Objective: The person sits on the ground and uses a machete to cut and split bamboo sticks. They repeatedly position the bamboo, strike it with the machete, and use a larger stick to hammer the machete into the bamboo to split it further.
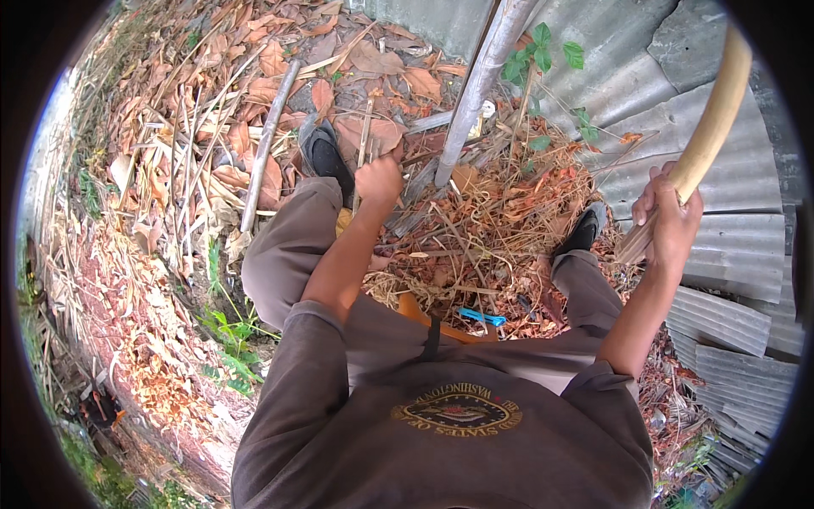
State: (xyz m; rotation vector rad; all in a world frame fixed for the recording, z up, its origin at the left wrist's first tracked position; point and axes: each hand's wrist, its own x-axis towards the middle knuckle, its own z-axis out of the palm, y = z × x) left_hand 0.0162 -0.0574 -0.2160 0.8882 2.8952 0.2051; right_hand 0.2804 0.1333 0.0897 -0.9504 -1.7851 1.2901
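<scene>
My right hand (668, 216) is wrapped around a pale, curved wooden pole (715, 110). The pole rises past the upper right of the view, and its rough lower end shows below my fingers. On the other side, my left hand (379, 178) is closed in a fist above the ground litter, near my left shoe (325, 157). A thin stick (366, 127) shows just beyond that fist; whether my fingers hold it I cannot make out. Between my legs lies a small bright blue object (482, 316), beside an orange-yellow piece (415, 309).
Corrugated metal sheets (729, 242) line the right side. A grey upright post (479, 93) stands ahead between my feet, with a green vine (543, 55) beside it. Dry leaves (373, 59) cover the ground, and a loose grey stick (270, 144) lies at the left.
</scene>
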